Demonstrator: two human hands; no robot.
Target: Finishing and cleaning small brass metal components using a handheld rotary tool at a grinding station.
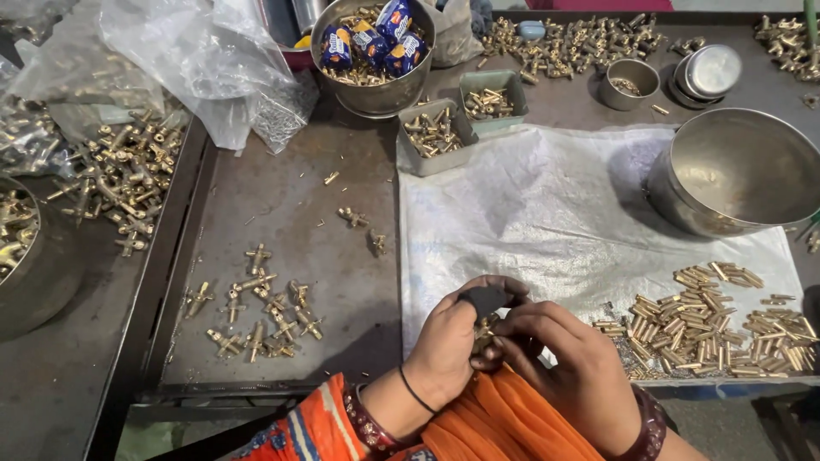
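Both hands meet at the near edge of the metal table [282, 213], above an orange cloth [504, 427] on the person's lap. The left hand [453, 341] is closed around a small brass fitting [485, 329]; a dark cover sits on its thumb tip. The right hand [564, 367] pinches the same fitting from the other side with its fingertips. The fitting is held just above the near edge of a white woven sheet [547, 205] that covers the right half of the table.

On the sheet, toward the near right corner, lies a heap of short brass pins [709, 324]. A large steel bowl [739, 171] stands at the sheet's right edge. On the bare metal to the left of the hands lies a loose group of brass valve bodies [256, 316].

At the far edge stand two small green trays [461, 124] holding brass parts, just beside a steel pot [376, 55] that contains brass parts and blue wrapped packets. A clear plastic bag [188, 60] lies at the far left corner.
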